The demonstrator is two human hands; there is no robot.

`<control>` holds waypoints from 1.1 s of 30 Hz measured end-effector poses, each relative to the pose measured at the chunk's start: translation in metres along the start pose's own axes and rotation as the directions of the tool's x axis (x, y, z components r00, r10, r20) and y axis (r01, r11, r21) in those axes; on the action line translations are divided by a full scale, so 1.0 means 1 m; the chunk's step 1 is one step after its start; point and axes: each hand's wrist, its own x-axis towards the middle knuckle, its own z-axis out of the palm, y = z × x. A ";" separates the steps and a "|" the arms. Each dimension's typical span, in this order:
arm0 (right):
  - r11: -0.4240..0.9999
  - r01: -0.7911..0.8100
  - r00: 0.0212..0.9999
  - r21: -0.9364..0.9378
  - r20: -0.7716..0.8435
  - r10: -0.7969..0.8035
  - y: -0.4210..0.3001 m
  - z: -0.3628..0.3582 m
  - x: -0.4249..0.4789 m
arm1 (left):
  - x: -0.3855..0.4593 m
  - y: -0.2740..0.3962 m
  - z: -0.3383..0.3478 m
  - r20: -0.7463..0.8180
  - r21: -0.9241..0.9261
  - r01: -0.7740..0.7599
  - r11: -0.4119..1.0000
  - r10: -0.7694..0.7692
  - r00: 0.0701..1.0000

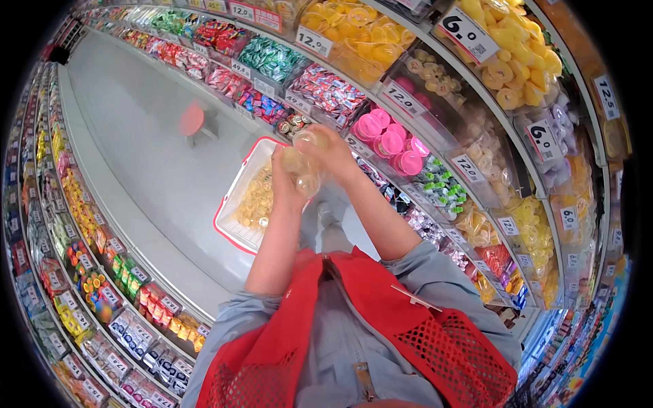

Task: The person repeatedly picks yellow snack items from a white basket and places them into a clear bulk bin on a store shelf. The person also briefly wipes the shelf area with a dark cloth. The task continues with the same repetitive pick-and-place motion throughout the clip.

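Observation:
Several clear plastic cups of pale yellow jelly [307, 184] are held between my two hands, above the right part of a white basket. My left hand [286, 178] grips them from the left and below. My right hand [331, 153] holds the upper ones, with its fingertips on a round lid. Under and left of my hands is the white plastic basket [235, 176] with a red rim. Many similar pale yellow jelly cups [254, 201] lie in it. Part of the basket is hidden by my left forearm.
Shelf bins close on the right hold wrapped candy [326, 94], pink round containers [390, 140] and yellow jelly cups [357, 30], with price tags. A red stool [192, 120] stands on the aisle floor. Another packed shelf [76, 204] runs along the left.

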 end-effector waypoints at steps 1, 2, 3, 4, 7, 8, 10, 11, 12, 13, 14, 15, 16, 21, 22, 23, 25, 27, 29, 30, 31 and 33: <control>1.000 0.027 0.999 0.010 -0.047 -0.027 -0.010 -0.012 -0.004 | 0.000 -0.005 0.014 0.036 0.022 0.005 1.000 -0.006 0.999; 0.998 0.055 0.994 0.018 -0.094 -0.053 -0.018 -0.024 -0.005 | 0.002 -0.011 0.030 0.071 0.043 0.009 0.999 -0.012 0.997; 0.996 0.082 0.989 0.027 -0.127 -0.078 -0.022 -0.034 -0.003 | 0.003 -0.016 0.043 0.099 0.060 0.001 0.998 -0.007 0.995; 0.993 0.121 0.971 0.007 -0.207 -0.117 -0.029 -0.046 0.000 | 0.006 -0.022 0.058 0.135 0.077 0.024 0.997 -0.035 0.990; 0.991 0.091 0.966 0.102 -0.251 -0.063 -0.076 -0.086 -0.010 | 0.018 -0.038 0.101 0.239 0.113 0.078 0.991 -0.103 0.965; 0.992 0.097 0.958 0.082 -0.277 -0.071 -0.087 -0.096 -0.010 | 0.022 -0.043 0.114 0.277 0.116 0.093 0.989 -0.122 0.953; 0.993 0.117 0.936 0.035 -0.338 -0.098 -0.108 -0.120 -0.009 | 0.034 -0.057 0.143 0.353 0.104 0.078 0.991 -0.110 0.929; 0.990 0.133 0.935 0.044 -0.336 -0.110 -0.117 -0.128 -0.010 | 0.036 -0.062 0.154 0.354 0.107 0.074 0.992 -0.107 0.929; 0.987 0.150 0.932 0.051 -0.341 -0.124 -0.126 -0.139 -0.010 | 0.038 -0.068 0.168 0.360 0.111 0.075 0.991 -0.110 0.927; 0.984 0.168 0.929 0.057 -0.342 -0.139 -0.134 -0.148 -0.010 | 0.039 -0.072 0.181 0.365 0.114 0.073 0.991 -0.110 0.924; 0.989 0.126 0.931 0.073 -0.352 -0.093 -0.142 -0.154 -0.011 | 0.041 -0.076 0.190 0.371 0.112 0.108 0.988 -0.143 0.918; 0.990 0.099 0.936 0.096 -0.347 -0.060 -0.145 -0.163 -0.009 | 0.045 -0.081 0.195 0.376 0.113 0.145 0.983 -0.178 0.910; 0.990 0.072 0.941 0.118 -0.339 -0.028 -0.145 -0.173 -0.005 | 0.050 -0.085 0.201 0.380 0.114 0.181 0.977 -0.211 0.901; 0.982 0.033 0.958 0.188 -0.287 0.023 -0.137 -0.199 0.011 | 0.081 -0.101 0.209 0.425 0.110 0.229 0.967 -0.254 0.869; 0.975 0.022 0.962 0.222 -0.269 0.039 -0.137 -0.201 0.013 | 0.089 -0.103 0.208 0.437 0.108 0.232 0.967 -0.256 0.862; 0.967 0.011 0.966 0.255 -0.251 0.055 -0.137 -0.204 0.016 | 0.097 -0.104 0.209 0.434 0.121 0.188 0.975 -0.222 0.873; 0.962 0.024 0.962 0.272 -0.267 0.052 -0.127 -0.216 0.026 | 0.103 -0.109 0.214 0.424 0.152 0.109 0.982 -0.165 0.890; 0.955 0.071 0.959 0.288 -0.281 0.013 -0.117 -0.224 0.036 | 0.113 -0.114 0.220 0.423 0.149 0.090 0.985 -0.146 0.894; 0.941 0.153 0.953 0.303 -0.297 -0.059 -0.109 -0.229 0.041 | 0.119 -0.120 0.223 0.425 0.143 0.065 0.988 -0.120 0.897; 0.939 0.160 0.950 0.303 -0.307 -0.062 -0.109 -0.227 0.043 | 0.119 -0.118 0.225 0.423 0.136 0.040 0.990 -0.095 0.901; 0.938 0.167 0.946 0.303 -0.318 -0.066 -0.109 -0.225 0.044 | 0.118 -0.117 0.227 0.421 0.130 0.017 0.991 -0.071 0.904; 0.934 0.187 0.936 0.306 -0.343 -0.075 -0.109 -0.221 0.044 | 0.114 -0.117 0.229 0.390 0.128 0.005 0.992 -0.055 0.919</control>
